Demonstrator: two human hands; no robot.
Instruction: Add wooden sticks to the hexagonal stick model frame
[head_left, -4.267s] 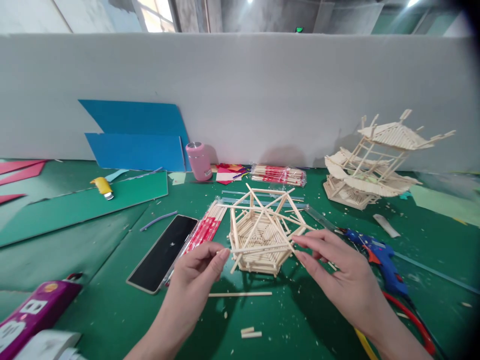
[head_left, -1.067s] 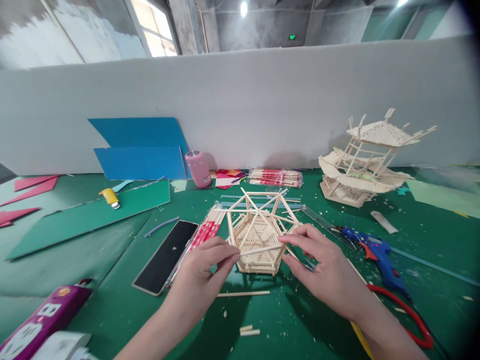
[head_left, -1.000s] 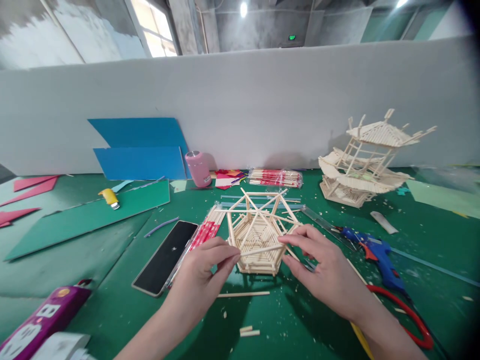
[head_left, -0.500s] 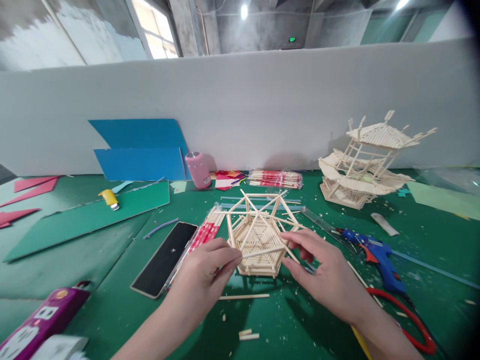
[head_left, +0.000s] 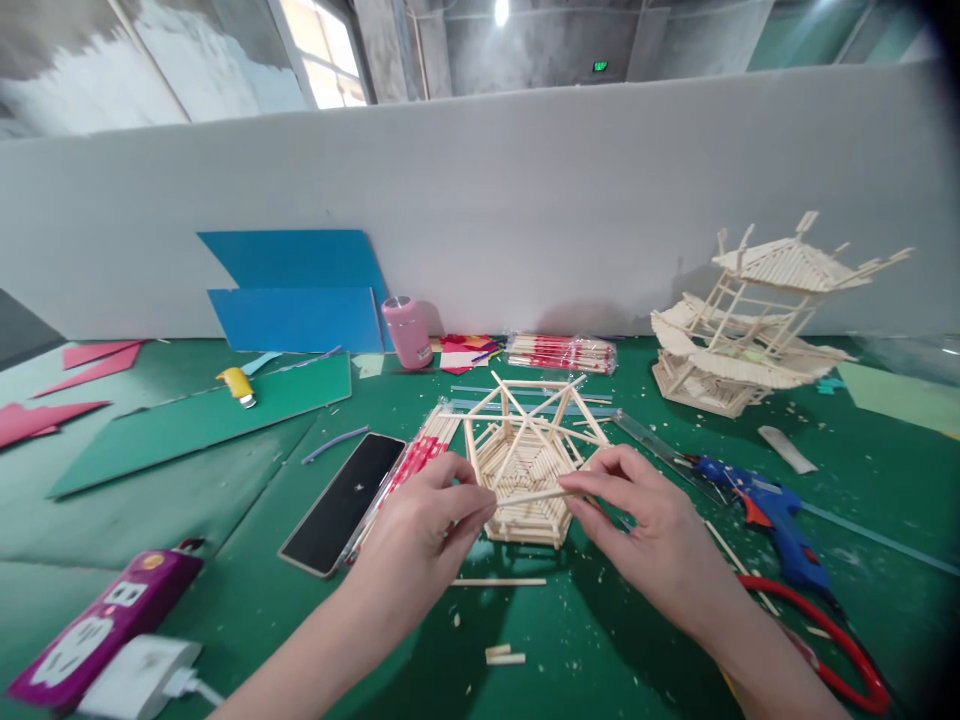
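Observation:
A thin wooden stick (head_left: 532, 495) runs almost level between my hands. My left hand (head_left: 431, 515) pinches its left end between thumb and fingers. At the other end, my right hand (head_left: 637, 520) has its fingertips closed on the stick. Just behind and below it stands a small six-sided frame of sticks (head_left: 525, 533), with a woven-looking floor of nested sticks and crossed bars over its top. My hands cover parts of its left and right sides. Another loose stick (head_left: 502, 582) and short cut pieces (head_left: 505, 658) lie in front.
A blue glue gun (head_left: 780, 510) and red-handled tool (head_left: 825, 600) lie right. Behind stands a stick pavilion (head_left: 765, 330). Left are a phone (head_left: 345, 505), packed sticks (head_left: 420, 450), a yellow cutter (head_left: 238, 386) and a purple power strip (head_left: 112, 620). A pink bottle (head_left: 407, 332) stands at back.
My right hand's fingers have closed on the stick's right end; before, they were apart beside the frame. My left hand keeps its pinch. The view has shifted slightly.

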